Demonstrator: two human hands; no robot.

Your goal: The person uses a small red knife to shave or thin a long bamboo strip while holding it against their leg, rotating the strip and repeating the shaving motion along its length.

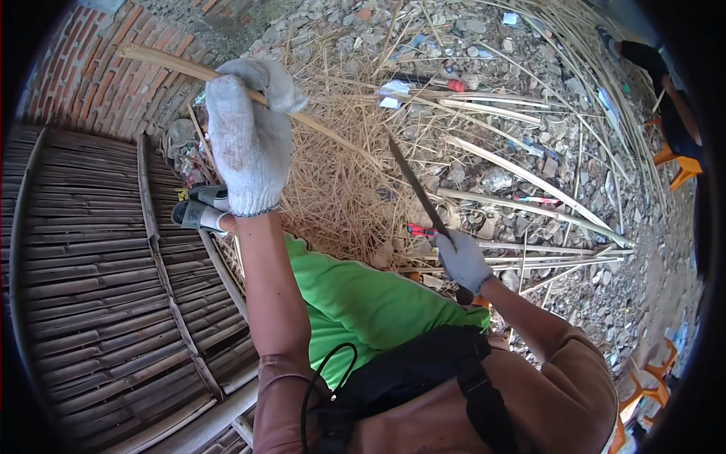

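Head view: holding a long pale bamboo strip (pixel 181 66) at far left, gripped near its middle by the gloved left hand (pixel 253 136), with fingers and thumb wrapped around. Slanting along its long axis from far left to nearer right, and tapering thinner that way. Lying to the far left of the right hand (pixel 463 261), so clearly nearer the left. Closed around a handle in that right grip: a long knife (pixel 418 185), blade aimed far and left, tip just beside the strip's right end in view; hard to tell through the fisheye bend whether touching or apart. White, knitted and slightly soiled on both gloves; smooth and fibrous along the strip; narrow, dark and dull down the blade. Beyond, a tangled mat of dry, straw-coloured shavings (pixel 325 197); to the right, split bamboo lengths (pixel 529 181) scattered over rough grey rubble (pixel 495 180). Near, softly folded bright-green cloth (pixel 355 291); at left, ridged brown bamboo slats (pixel 91 265); far left, weathered reddish brickwork (pixel 98 68).
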